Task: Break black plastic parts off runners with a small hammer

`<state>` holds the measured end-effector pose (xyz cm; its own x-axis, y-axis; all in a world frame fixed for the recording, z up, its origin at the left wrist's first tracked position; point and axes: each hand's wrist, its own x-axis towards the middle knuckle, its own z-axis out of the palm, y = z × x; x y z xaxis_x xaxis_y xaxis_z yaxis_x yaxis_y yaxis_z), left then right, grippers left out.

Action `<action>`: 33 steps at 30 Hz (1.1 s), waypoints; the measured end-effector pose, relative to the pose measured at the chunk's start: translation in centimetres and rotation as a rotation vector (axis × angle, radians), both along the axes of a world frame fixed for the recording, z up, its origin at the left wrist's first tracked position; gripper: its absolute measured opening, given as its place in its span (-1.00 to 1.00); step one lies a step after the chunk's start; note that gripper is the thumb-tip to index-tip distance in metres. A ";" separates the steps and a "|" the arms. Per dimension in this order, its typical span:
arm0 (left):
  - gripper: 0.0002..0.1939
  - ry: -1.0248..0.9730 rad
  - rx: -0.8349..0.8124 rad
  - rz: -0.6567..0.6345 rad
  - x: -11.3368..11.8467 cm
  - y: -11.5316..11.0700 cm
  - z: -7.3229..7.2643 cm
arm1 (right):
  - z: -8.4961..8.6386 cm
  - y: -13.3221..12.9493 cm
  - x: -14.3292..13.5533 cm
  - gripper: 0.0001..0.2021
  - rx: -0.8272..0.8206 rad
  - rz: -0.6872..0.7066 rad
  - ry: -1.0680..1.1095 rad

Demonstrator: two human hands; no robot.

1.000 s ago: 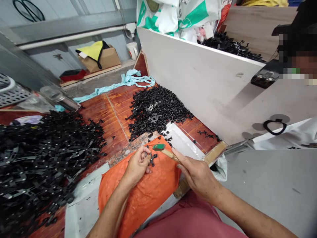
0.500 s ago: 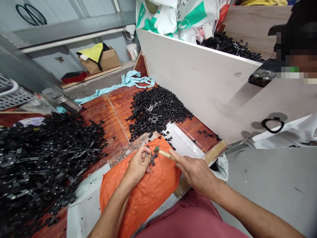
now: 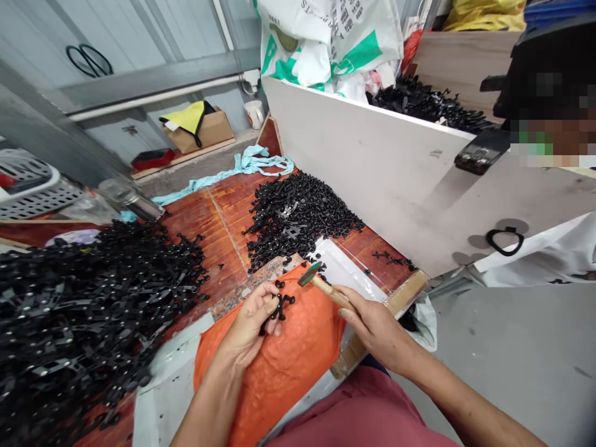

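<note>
My left hand (image 3: 255,318) pinches a small black jointed piece (image 3: 282,307) with short knobbed arms, just above an orange cloth (image 3: 279,366). The wooden handle of a small hammer (image 3: 328,290) is gripped in my right hand (image 3: 372,320). Its green head is raised close to the black piece, apart from it. Under the cloth's far edge shows a speckled stone slab (image 3: 254,282). Beyond it lies a heap of small black pegs and pieces (image 3: 302,214). To the left spreads a larger pile of black jointed pieces (image 3: 93,310).
A white panel (image 3: 372,167) stands along the right, with a black ring-shaped handle (image 3: 505,241) on it. Behind it are a printed bag (image 3: 330,43) and more black parts (image 3: 423,102). A mug (image 3: 254,114), a blue cloth strip (image 3: 218,177) and a perforated basket (image 3: 41,189) lie farther back.
The hammer head has lifted and its handle shows more clearly. My left hand has turned and moved slightly left and down, bringing the black piece up in the fingers. The camera view has shifted.
</note>
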<state>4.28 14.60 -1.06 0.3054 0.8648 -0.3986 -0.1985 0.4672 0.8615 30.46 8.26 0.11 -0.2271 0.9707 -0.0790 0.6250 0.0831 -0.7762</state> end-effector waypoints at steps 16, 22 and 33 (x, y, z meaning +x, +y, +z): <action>-0.56 0.353 0.113 0.044 1.6 -1.5 -2.6 | 0.4 -1.1 0.0 -0.49 0.069 0.109 -0.002; -0.60 0.388 0.137 0.013 1.3 -1.5 -2.8 | -0.7 -1.7 -0.7 -0.49 0.192 0.149 -0.222; -0.66 0.393 0.157 -0.028 1.3 -1.6 -2.5 | -1.5 -1.7 -1.6 -0.49 0.066 0.181 -0.198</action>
<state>5.55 13.03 -3.55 0.1810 0.9178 -0.3534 0.1702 0.3247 0.9304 28.89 6.58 -1.39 -0.3842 0.9200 -0.0770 0.7346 0.2541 -0.6292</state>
